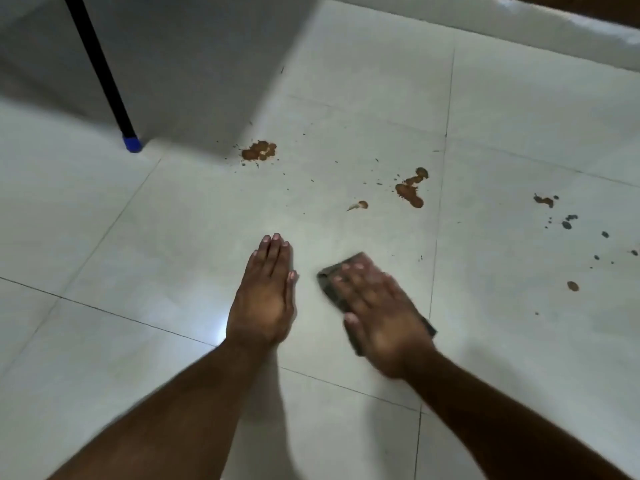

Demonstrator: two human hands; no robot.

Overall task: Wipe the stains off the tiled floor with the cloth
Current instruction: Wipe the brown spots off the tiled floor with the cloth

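Right hand (pixel 377 306) laid flat over the cloth (pixel 332 285), fingers straight and spread, pressing it to the tiled floor (pixel 173 237); blurred, so probably mid-stroke. Dark cloth poking out past the fingertips and at the wrist side, long axis running roughly along the hand. Left hand (pixel 265 299) just beside the cloth on its left, palm down on the tile, fingers straight and together, holding nothing, likely a brace. Stains all beyond the cloth, none under it that can be seen: nearest a small brown smear (pixel 358 205) straight ahead of the fingertips, then a larger elongated brown blotch (pixel 410 192) ahead and slightly right of the cloth, lying diagonally. Another brown patch (pixel 259 151) farther ahead and left of the cloth, near the edge of a shadow. Well to the right of the cloth, a brown spot (pixel 572 286) and a scatter of dark specks (pixel 568 221). Black pole with blue tip (pixel 131 143) far ahead-left of the cloth. Next push probably forward, away from the body, right hand clearly the nearer one to the central stains.
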